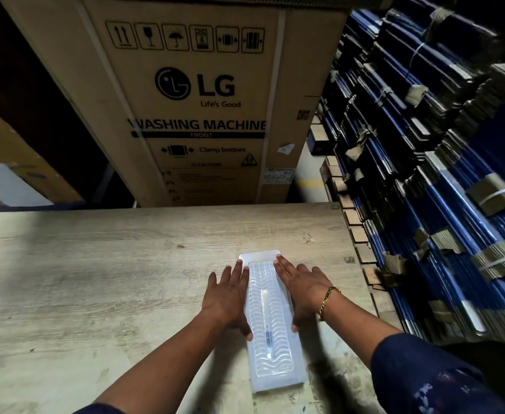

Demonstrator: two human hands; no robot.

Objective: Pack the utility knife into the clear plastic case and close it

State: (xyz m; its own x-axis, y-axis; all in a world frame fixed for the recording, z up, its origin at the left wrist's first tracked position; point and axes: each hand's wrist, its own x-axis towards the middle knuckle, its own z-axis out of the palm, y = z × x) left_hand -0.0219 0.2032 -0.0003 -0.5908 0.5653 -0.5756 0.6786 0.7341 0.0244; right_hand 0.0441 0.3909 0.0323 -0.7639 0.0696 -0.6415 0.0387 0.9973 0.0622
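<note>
A long clear plastic case lies flat on the wooden table, its long axis running away from me, its ribbed lid down. Through the lid a slim utility knife shows faintly along the middle. My left hand lies flat with fingers spread against the case's left edge. My right hand, with a gold bracelet on the wrist, presses flat along the right edge. Neither hand grips anything.
A large cardboard washing machine box stands just beyond the table's far edge. Stacks of blue bundled flat packs fill the right side, close to the table's right edge. More cartons sit at the left.
</note>
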